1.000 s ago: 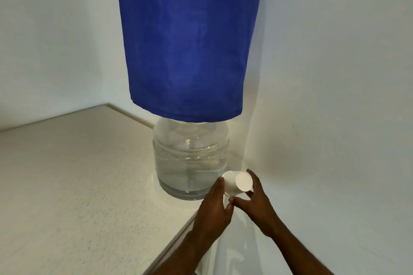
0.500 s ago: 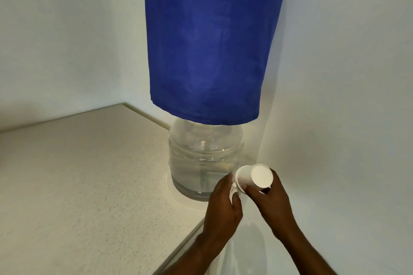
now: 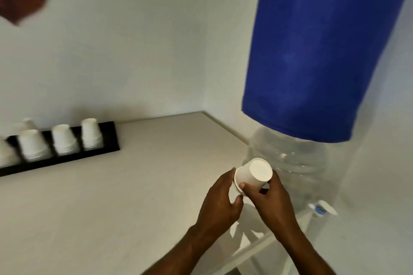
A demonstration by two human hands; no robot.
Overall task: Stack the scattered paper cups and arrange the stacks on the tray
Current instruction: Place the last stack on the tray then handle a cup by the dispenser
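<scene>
Paper cup (image 3: 252, 175) – plain white, tilted, flat base facing up – is being gripped by right hand (image 3: 271, 198) and left hand (image 3: 220, 203), both curling round it, just beside the water jug (image 3: 297, 169) – white stacks (image 3: 90, 134) are sitting upside down on the black tray (image 3: 111, 138), well apart.

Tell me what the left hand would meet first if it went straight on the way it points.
The cup that the left hand and right hand both grip; beyond it, probably the clear jug, though depth is unclear.
</scene>
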